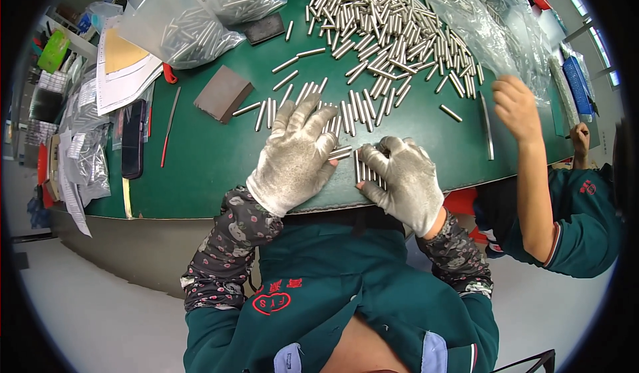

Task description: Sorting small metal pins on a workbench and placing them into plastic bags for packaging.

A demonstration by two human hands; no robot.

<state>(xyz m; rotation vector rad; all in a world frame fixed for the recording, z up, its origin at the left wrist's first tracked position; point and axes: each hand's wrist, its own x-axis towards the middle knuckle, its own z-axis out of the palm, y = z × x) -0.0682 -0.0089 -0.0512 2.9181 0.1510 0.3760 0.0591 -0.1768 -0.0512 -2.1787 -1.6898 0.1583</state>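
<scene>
My left hand (293,157), in a grey-white work glove, lies palm down with its fingers stretched over several short metal pins. A couple of pins (342,152) lie by its thumb and forefinger; whether they are gripped is hard to see. My right hand (406,183), gloved too, curls around a side-by-side row of metal pins (365,172) near the table's front edge, thumb at the near end and fingers at the far end. Its palm side is partly hidden. More loose pins (359,110) lie just beyond both hands.
A big pile of pins (379,23) covers the green table's (219,153) far side. Pin-filled plastic bags (193,33), a brown block (223,93), a phone (133,139) and a thin red tool (170,127) lie left. Rightward, a co-worker's hand (516,107) is beside a metal strip (487,127).
</scene>
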